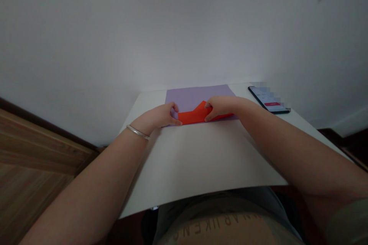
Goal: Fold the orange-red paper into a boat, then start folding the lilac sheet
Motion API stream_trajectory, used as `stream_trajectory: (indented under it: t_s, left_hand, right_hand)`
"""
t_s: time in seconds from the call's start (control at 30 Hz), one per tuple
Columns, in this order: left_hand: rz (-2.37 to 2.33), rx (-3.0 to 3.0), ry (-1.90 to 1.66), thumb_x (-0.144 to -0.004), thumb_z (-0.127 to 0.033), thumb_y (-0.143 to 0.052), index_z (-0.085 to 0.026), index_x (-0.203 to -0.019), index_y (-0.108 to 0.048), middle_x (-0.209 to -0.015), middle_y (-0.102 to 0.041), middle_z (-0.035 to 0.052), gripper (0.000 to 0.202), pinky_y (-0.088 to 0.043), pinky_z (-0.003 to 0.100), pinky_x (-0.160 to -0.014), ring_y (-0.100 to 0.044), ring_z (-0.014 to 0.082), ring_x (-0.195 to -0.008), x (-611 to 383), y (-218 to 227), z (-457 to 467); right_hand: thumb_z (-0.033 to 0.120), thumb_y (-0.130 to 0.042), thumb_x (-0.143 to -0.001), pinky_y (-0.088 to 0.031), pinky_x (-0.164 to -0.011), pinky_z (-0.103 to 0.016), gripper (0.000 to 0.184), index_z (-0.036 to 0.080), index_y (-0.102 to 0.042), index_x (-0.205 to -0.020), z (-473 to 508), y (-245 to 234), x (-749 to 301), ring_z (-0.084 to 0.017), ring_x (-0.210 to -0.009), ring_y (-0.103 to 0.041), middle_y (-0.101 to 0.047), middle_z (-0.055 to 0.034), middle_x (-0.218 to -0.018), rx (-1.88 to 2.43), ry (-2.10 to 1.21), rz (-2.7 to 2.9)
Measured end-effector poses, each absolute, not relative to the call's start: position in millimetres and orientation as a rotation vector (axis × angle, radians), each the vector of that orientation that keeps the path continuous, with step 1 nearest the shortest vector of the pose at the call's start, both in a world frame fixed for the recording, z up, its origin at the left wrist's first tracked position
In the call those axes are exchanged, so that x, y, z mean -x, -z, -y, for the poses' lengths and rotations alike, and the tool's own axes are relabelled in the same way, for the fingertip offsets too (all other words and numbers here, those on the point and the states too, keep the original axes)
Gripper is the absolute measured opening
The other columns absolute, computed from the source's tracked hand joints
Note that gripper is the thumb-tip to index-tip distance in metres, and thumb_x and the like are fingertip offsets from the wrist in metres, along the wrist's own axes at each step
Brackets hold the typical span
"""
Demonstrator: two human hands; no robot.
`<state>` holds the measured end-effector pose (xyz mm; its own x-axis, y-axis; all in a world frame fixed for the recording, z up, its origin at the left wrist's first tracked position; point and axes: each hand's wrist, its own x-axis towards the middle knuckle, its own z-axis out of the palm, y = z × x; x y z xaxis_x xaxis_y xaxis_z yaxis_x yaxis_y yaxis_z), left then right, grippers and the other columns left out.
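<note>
A folded sheet of orange-red paper [190, 117] lies along the near edge of a purple sheet [186, 97] on a white table. My left hand [165, 115] is at the paper's left end, with thumb and fingers curled and the thumb tip touching its lower left corner. Farther right, my right hand [220, 107] pinches a raised, pointed fold of the same paper between thumb and fingers. Part of the orange-red paper shows to the right, beneath that hand. A silver bangle [138, 132] sits on my left wrist.
To the right on the white table [207, 157] lies a phone [266, 97] with its screen lit. A pale wall [184, 26] rises behind the table. Wooden panelling [34, 164] stands at the left, and my body is close to the table's near edge.
</note>
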<state>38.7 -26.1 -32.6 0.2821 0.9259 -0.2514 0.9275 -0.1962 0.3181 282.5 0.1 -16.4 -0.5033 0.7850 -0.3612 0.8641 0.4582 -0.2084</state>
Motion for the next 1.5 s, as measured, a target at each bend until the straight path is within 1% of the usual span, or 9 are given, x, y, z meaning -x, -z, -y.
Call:
stream_trajectory:
  t_s: [0.1, 0.2, 0.3, 0.4, 0.5, 0.73, 0.97, 1.3, 1.5]
  left_hand:
    - [-1.682, -2.224, 0.023, -0.064, -0.042, -0.071, -0.017, -0.128, -0.049, -0.092, -0.061, 0.0053, 0.073, -0.045, 0.029, -0.068, -0.06, 0.0212, -0.079, -38, 28, 30]
    - [-1.716, -2.365, -0.044, -0.062, -0.038, -0.074, -0.02, -0.133, -0.048, -0.116, -0.052, 0.0109, 0.078, -0.047, 0.033, -0.085, -0.06, 0.0241, -0.097, -48, 22, 39]
    - [-1.623, -2.589, -0.156, -0.075, -0.039, -0.065, -0.022, -0.127, -0.055, -0.118, -0.051, 0.0112, 0.056, -0.046, 0.039, -0.092, -0.056, 0.0263, -0.107, -64, 22, 50]
    - [-1.511, -2.746, -0.312, -0.086, -0.029, -0.054, -0.016, -0.123, -0.057, -0.117, -0.055, 0.0138, 0.039, -0.045, 0.04, -0.095, -0.055, 0.0258, -0.107, -81, 32, 57]
    - [-1.405, -2.794, -0.458, -0.091, -0.018, -0.044, -0.014, -0.124, -0.056, -0.12, -0.058, 0.0135, 0.036, -0.043, 0.039, -0.098, -0.054, 0.0239, -0.109, -91, 44, 58]
    - [-1.301, -2.661, -0.589, -0.089, -0.017, -0.051, -0.012, -0.122, -0.055, -0.115, -0.062, 0.0131, 0.033, -0.044, 0.039, -0.096, -0.055, 0.0243, -0.106, -94, 57, 51]
    - [-1.282, -2.672, -0.607, -0.089, -0.019, -0.052, -0.013, -0.122, -0.054, -0.116, -0.062, 0.0116, 0.034, -0.043, 0.041, -0.098, -0.055, 0.0243, -0.108, -89, 63, 45]
    - [-1.259, -2.707, -0.571, -0.087, -0.017, -0.051, -0.016, -0.121, -0.059, -0.112, -0.063, 0.0104, 0.035, -0.044, 0.039, -0.098, -0.056, 0.023, -0.106, -88, 57, 46]
    - [-1.235, -2.691, -0.578, -0.089, -0.019, -0.052, -0.02, -0.121, -0.063, -0.113, -0.063, 0.0098, 0.034, -0.044, 0.039, -0.097, -0.056, 0.0221, -0.105, -86, 59, 45]
  right_hand:
    - [0.052, -0.068, -0.068, -0.038, -0.059, -0.029, 0.042, 0.022, -0.072, -0.098, -2, 18, -284, -0.021, -0.073, -0.063, -0.072, -0.004, -0.087, -1.422, 0.523, -2.504]
    - [0.052, -0.067, -0.068, -0.036, -0.058, -0.029, 0.041, 0.022, -0.072, -0.096, -4, 17, -284, -0.02, -0.069, -0.06, -0.071, -0.0038, -0.081, -1.415, 0.502, -2.508]
    - [0.052, -0.067, -0.068, -0.035, -0.057, -0.028, 0.042, 0.021, -0.072, -0.095, -5, 15, -280, -0.018, -0.064, -0.057, -0.069, -0.0029, -0.076, -1.427, 0.519, -2.502]
    - [0.049, -0.067, -0.068, -0.034, -0.057, -0.027, 0.039, 0.02, -0.073, -0.094, -5, 12, -275, -0.015, -0.061, -0.054, -0.068, -0.0014, -0.073, -1.426, 0.537, -2.508]
    - [0.048, -0.064, -0.071, -0.034, -0.059, -0.027, 0.038, 0.018, -0.074, -0.093, -4, 9, -270, -0.014, -0.062, -0.052, -0.067, -0.0019, -0.072, -1.356, 0.563, -2.567]
    - [0.053, -0.065, -0.07, -0.035, -0.059, -0.029, 0.038, 0.02, -0.074, -0.087, -3, 9, -266, -0.016, -0.062, -0.052, -0.067, -0.0033, -0.071, -1.361, 0.527, -2.591]
    - [0.049, -0.066, -0.068, -0.038, -0.062, -0.029, 0.038, 0.022, -0.071, -0.095, 6, 6, -272, -0.019, -0.072, -0.059, -0.071, -0.0044, -0.087, -1.447, 0.463, -2.542]
    - [0.046, -0.065, -0.07, -0.035, -0.059, -0.031, 0.03, 0.02, -0.069, -0.083, 15, 3, -302, -0.018, -0.065, -0.055, -0.067, -0.0053, -0.076, -1.641, 0.441, -2.428]
    - [0.05, -0.064, -0.069, -0.034, -0.057, -0.03, 0.032, 0.02, -0.069, -0.08, 14, 5, -311, -0.016, -0.06, -0.053, -0.065, -0.0034, -0.069, -1.7, 0.426, -2.371]
